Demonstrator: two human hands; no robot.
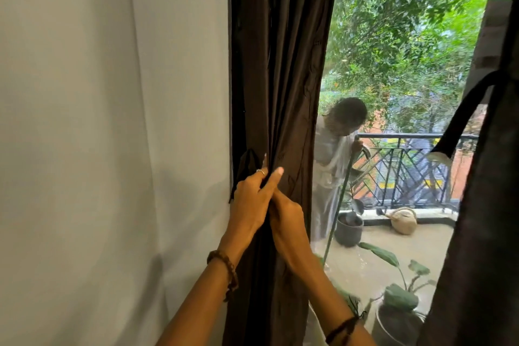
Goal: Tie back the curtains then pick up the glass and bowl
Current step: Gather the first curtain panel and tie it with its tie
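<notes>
A dark brown curtain [280, 64] hangs gathered in folds just right of the wall. My left hand [252, 199] pinches a dark fabric tie-back [247, 168] against the curtain's left edge, index finger stretched up. Touching it on the right, my right hand [286, 222] grips the curtain folds, its fingers hidden in the cloth. At the right edge hangs a second dark curtain [483, 233], bunched by a dark tie-back band [463, 115]. No glass or bowl is in view.
A pale grey wall [112, 121] fills the left half. Through the window a person [334, 166] stands on the balcony by a black railing [407, 171], with potted plants [396, 309], a grey pot [348, 230] and a woven bag [401, 219].
</notes>
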